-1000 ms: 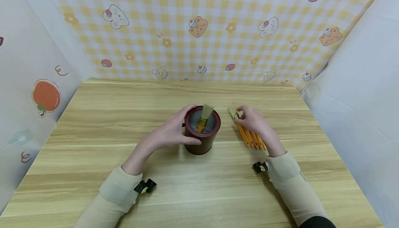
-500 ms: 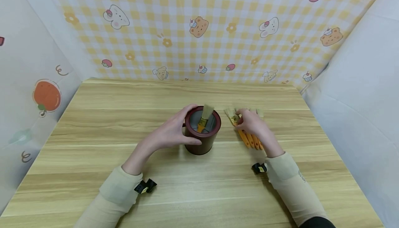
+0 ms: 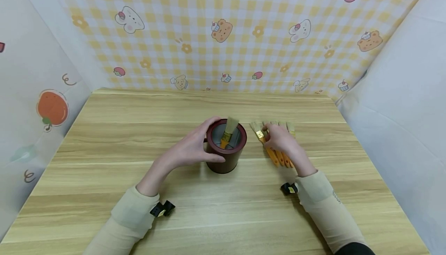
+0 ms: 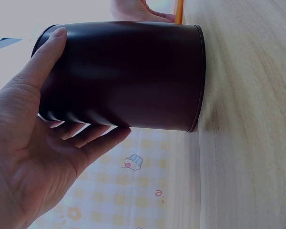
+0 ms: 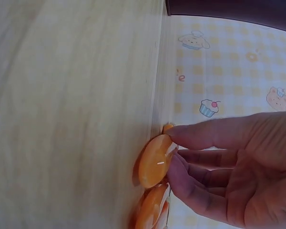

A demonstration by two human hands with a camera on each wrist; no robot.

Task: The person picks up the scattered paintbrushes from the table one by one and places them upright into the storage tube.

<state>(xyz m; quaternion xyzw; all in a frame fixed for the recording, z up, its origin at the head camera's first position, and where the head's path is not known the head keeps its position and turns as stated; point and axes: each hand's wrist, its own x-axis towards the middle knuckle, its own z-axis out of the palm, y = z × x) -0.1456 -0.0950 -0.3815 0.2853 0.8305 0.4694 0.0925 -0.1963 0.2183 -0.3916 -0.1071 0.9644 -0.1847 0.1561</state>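
Note:
A dark brown cylindrical can [image 3: 223,164] with a maroon rim stands upright on the table. My left hand [image 3: 189,148] grips its left side, thumb in front and fingers behind; the left wrist view shows the thumb [image 4: 50,52] along its wall. One paintbrush [image 3: 228,133] leans inside the can, bristles up. To the right, several flat paintbrushes with orange handles [image 3: 271,155] lie side by side, bristles away from me. My right hand [image 3: 280,136] is over them, pinching one paintbrush [image 5: 155,162] between thumb and fingers. The hand hides the middle of the row.
The wood-grain table [image 3: 216,216] runs back to a yellow checked cloth [image 3: 240,53] with cartoon prints. White cloth walls [image 3: 400,92] stand at both sides. Small black devices sit at both cuffs.
My right hand has shifted slightly left and lower among the paintbrushes, and their bristle ends have moved a little apart. The left hand and the can have stayed in place.

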